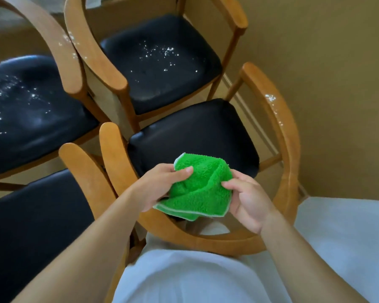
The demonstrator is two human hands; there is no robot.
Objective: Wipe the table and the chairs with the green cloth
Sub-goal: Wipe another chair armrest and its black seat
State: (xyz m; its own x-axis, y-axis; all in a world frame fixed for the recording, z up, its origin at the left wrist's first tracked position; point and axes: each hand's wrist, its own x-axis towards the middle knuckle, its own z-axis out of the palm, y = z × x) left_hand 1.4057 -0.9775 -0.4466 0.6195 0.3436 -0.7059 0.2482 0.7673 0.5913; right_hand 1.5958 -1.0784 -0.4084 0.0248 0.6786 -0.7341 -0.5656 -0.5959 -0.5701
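A fluffy green cloth [202, 186] with a pale edge is held bunched above the back of the nearest wooden chair [193, 132], whose black seat looks clean. My left hand [160, 184] grips the cloth's left side with the thumb on top. My right hand [247, 197] pinches its right side. White drops or crumbs speckle the black seat of the chair behind [162, 62], the seat of the chair at far left [26, 110], and the near chair's right armrest [276, 106].
Another chair with a dark seat [35, 215] stands at lower left, its backrest close to my left forearm. A tan wall [326, 62] runs along the right. A white surface [348, 226] lies at lower right. My white shirt fills the bottom.
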